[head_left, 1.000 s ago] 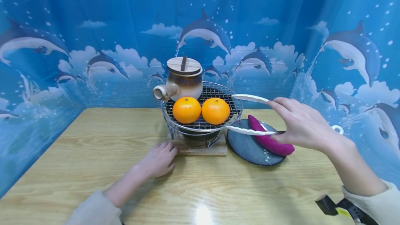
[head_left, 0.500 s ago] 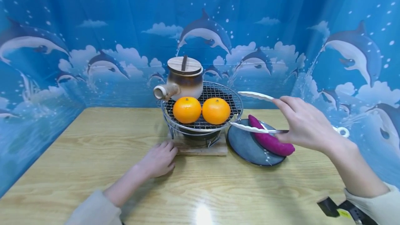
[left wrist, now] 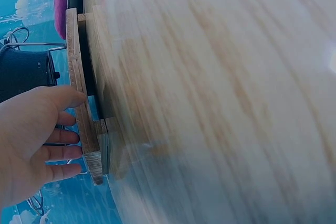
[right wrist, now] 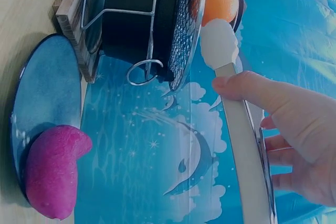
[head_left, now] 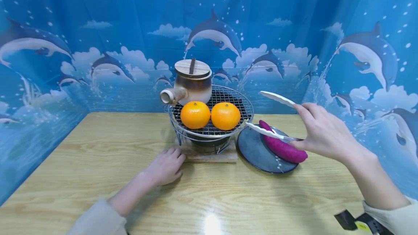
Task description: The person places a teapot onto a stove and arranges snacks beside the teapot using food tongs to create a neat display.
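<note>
My R hand (head_left: 326, 133) grips tongs (head_left: 265, 131), tips wide apart, just R of grill (head_left: 228, 95), higher than plate (head_left: 253, 151) w/ yam (head_left: 284, 151). My L hand (head_left: 166, 167), relaxed, touches board (head_left: 210, 157) under grill.

The surface (head_left: 209, 191) gives open room across the lower middle and left of the head frame, broken by the left hand (head_left: 166, 166) at the board's (head_left: 212, 157) left end. At centre, the pot (head_left: 196, 88) and oranges (head_left: 195, 115) obstruct the grill (head_left: 232, 93); bare mesh shows right of the pot. At right, spread tongs (head_left: 265, 131) in the right hand (head_left: 326, 130) partly bar the plate (head_left: 254, 151) from above.
</note>
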Available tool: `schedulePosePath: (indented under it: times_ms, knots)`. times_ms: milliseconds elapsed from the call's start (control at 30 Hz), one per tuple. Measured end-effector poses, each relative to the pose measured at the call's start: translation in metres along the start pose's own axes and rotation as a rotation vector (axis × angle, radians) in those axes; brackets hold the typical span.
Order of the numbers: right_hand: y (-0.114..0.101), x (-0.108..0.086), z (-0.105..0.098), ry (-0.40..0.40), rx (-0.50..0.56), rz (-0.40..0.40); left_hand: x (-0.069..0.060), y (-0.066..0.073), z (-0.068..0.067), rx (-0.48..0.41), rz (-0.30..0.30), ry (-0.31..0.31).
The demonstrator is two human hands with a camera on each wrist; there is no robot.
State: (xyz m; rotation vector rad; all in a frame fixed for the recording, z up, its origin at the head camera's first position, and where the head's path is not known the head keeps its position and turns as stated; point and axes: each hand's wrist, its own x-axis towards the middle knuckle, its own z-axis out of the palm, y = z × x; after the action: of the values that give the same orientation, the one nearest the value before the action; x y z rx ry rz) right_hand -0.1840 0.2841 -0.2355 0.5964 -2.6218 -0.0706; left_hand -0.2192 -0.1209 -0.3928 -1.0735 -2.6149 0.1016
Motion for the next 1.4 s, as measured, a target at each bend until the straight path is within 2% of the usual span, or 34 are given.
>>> schedulePosePath:
  times_ms: [233,533,767,900,1100,1400]
  knots:
    - [0.006,-0.007,0.002,-0.048,0.004,0.061,-0.001,0.000,0.001,0.001,0.001,0.001]
    - [0.015,-0.015,0.007,-0.096,0.019,0.097,-0.001,0.000,0.001,-0.007,-0.009,-0.003]
    - [0.024,-0.026,0.019,-0.219,0.079,0.199,0.000,-0.001,0.003,-0.008,-0.002,0.007]
    - [0.029,-0.035,0.030,-0.261,0.111,0.223,0.001,-0.002,0.003,0.000,0.009,0.025]
    - [0.038,-0.046,0.043,-0.280,0.126,0.230,0.000,-0.002,0.002,0.001,0.012,0.018]
    - [0.044,-0.052,0.062,-0.253,0.160,0.259,-0.001,-0.002,0.002,0.000,0.013,0.020]
